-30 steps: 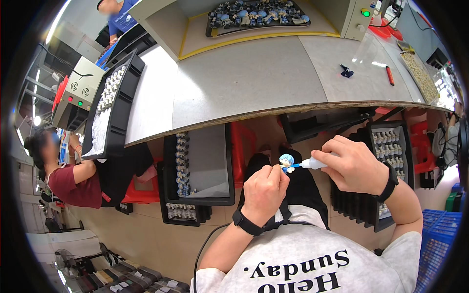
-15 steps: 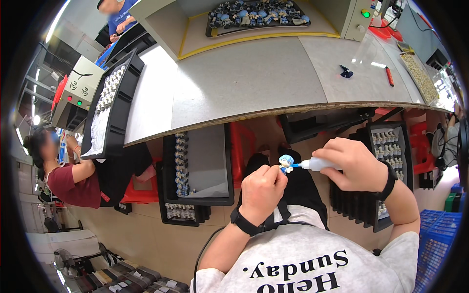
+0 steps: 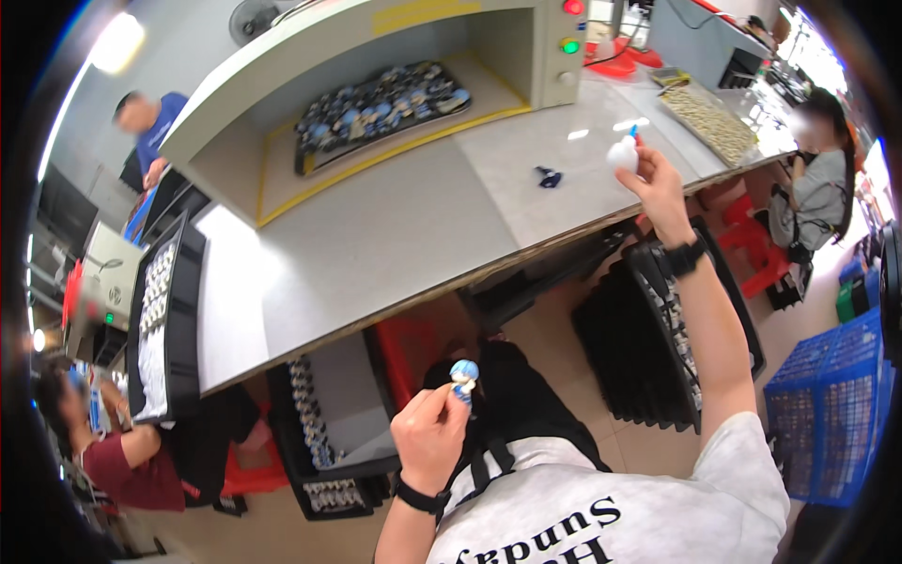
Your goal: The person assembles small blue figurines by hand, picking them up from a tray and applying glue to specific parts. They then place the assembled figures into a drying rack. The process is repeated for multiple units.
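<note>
One figurine (image 3: 463, 375) held (one bottle (image 3: 621, 156) too).

Long pale grey workbench (image 3: 357, 263) with a rough brown edge, open-fronted cabinet (image 3: 554, 80) standing on it, dark fan (image 3: 252, 19) behind, plain grey wall (image 3: 183, 56), bright light (image 3: 117, 42) at upper left, beige floor (image 3: 634, 456), red stools (image 3: 752, 249) at both sides.

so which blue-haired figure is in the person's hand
The single figure pinched in the left hand; those on the black tray inside the grey box lie crowded together.
</note>
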